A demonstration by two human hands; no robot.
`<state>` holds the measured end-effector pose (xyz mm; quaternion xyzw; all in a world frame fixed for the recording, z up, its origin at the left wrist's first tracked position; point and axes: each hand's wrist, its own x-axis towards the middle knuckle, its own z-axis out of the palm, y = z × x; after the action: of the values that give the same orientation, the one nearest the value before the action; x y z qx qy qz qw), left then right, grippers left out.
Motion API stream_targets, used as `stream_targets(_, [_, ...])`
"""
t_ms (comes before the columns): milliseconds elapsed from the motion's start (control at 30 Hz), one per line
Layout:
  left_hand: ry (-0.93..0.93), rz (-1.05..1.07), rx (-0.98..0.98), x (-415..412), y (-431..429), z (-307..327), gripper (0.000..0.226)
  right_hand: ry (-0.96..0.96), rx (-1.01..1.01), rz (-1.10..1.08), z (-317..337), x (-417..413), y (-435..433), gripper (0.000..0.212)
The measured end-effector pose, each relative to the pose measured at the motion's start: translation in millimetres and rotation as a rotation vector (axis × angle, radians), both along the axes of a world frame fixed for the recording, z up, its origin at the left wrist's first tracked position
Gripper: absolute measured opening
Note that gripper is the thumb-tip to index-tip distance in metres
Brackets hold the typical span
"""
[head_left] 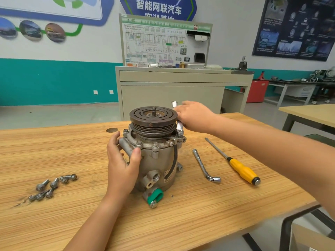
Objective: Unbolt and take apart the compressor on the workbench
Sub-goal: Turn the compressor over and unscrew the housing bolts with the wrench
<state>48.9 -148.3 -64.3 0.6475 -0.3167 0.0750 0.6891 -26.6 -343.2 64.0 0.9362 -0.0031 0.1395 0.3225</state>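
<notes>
- Far wall point(54, 48) white above, teal below, with posters point(295, 28).
- Beige cabinet point(181, 91) carries a wiring-diagram board point(159, 44).
- Grey floor point(54, 115); red bin point(255, 91) far right.

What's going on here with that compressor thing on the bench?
A person is taking apart a compressor that stands upright on a wooden workbench. The left hand grips its side to steady it. The right hand holds a silver wrench set down onto the right side of the flange. Flange bolts are still in place. Loose bolts lie to the left, and an L-shaped socket wrench and a yellow-handled screwdriver lie to the right.
</notes>
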Motion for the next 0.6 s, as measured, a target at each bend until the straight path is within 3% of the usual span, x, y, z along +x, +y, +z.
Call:
stream_targets(67, [-0.001,-0.003,-0.006,-0.2,0.0,1.0,0.064,-0.068,0.035,-0.024,1.1,-11.7,-5.1,0.031])
stream_targets(233, [-0.001,0.001,-0.005,-1.0,0.8,0.6,0.063,-0.49,0.559,-0.009,7.6,-78.1,10.7,0.033])
stream_targets(300, [0.0,0.005,0.001,-1.3,0.6,0.6,0.068,-0.45,0.536,-0.063,6.0,-102.7,21.0,0.03])
stream_targets(433, [-0.002,0.004,0.004,-3.0,-0.3,2.2,0.07,-0.175,0.369,-0.299,1.5,-120.2,37.7,0.03])
stream_targets(600, [0.01,-0.005,0.006,-4.6,0.9,3.4,0.071,0.011,0.177,-0.395,-4.0,-106.8,55.6,0.028])
